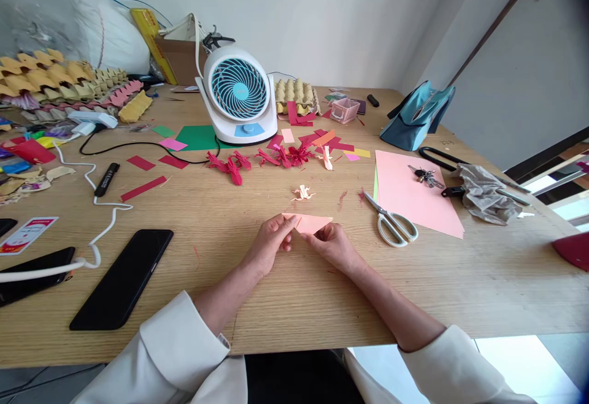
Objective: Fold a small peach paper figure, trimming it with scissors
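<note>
At the middle of the bench [299, 315], folded pink paper [313, 224] spans the gap between both hands, just this side of a small pale paper figure [302, 193]. Possible trouble: uneven thumb pressure could skew a crease; too hard a pull between the hands might tear the sheet; a wide rightward sweep could nudge the scissors [396, 228]. Forearms angle inward from either side. Left hand [270, 241]: grip pinched on the paper's left end, thumb on top. Right hand [335, 246]: grip clamped at its lower right edge, fingertips partly hidden.
</note>
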The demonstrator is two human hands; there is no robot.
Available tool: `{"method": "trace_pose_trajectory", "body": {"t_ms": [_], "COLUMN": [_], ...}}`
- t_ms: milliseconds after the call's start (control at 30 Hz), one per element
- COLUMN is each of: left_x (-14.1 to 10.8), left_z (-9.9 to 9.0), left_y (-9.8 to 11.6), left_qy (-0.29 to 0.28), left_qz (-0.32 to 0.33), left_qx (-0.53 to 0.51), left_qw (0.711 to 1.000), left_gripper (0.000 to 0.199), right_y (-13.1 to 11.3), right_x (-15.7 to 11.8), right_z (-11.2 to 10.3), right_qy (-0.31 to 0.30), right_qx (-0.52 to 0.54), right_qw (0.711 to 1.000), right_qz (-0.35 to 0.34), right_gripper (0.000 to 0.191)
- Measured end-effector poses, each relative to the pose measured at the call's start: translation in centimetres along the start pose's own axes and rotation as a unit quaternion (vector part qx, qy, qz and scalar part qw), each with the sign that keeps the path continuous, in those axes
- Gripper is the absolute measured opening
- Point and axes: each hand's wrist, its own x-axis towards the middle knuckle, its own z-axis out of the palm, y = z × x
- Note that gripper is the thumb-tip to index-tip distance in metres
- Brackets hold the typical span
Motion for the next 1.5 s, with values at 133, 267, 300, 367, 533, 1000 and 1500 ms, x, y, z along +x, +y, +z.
{"method": "trace_pose_trajectory", "body": {"t_ms": [133,267,300,367,533,1000,1500], "left_x": [-0.05,0.06,0.11,0.17,0.13,-0.05,-0.14], "left_z": [0.19,0.06,0.00,-0.10,-0.14,0.12,0.25], "left_y": [-0.45,-0.70,-0.70,-0.70,-0.89,-0.67,-0.63], "left_qy": [-0.008,0.002,0.004,0.008,-0.014,-0.015,0.022], "left_qz": [0.022,0.037,0.042,0.051,0.029,0.022,0.040], "left_qx": [0.055,0.073,0.081,0.095,0.094,0.026,0.006], "left_qw": [0.998,0.997,0.996,0.994,0.995,0.999,0.999], "left_gripper": [0.034,0.034,0.035,0.036,0.035,0.033,0.032], "right_y": [-0.09,-0.29,-0.29,-0.21,0.19,-0.23,0.14], "right_x": [0.30,0.40,0.39,0.35,0.22,0.12,0.11], "right_z": [-0.07,-0.01,0.00,-0.02,-0.10,0.06,0.15], "right_qy": [0.019,0.000,-0.006,-0.013,0.000,0.008,0.012], "right_qx": [0.035,0.045,0.048,0.046,0.023,0.016,-0.003], "right_qw": [0.999,0.999,0.999,0.999,1.000,0.999,1.000], "right_qz": [0.004,0.000,-0.001,-0.002,-0.018,-0.029,-0.017], "right_gripper": [0.039,0.042,0.043,0.043,0.039,0.037,0.030]}}
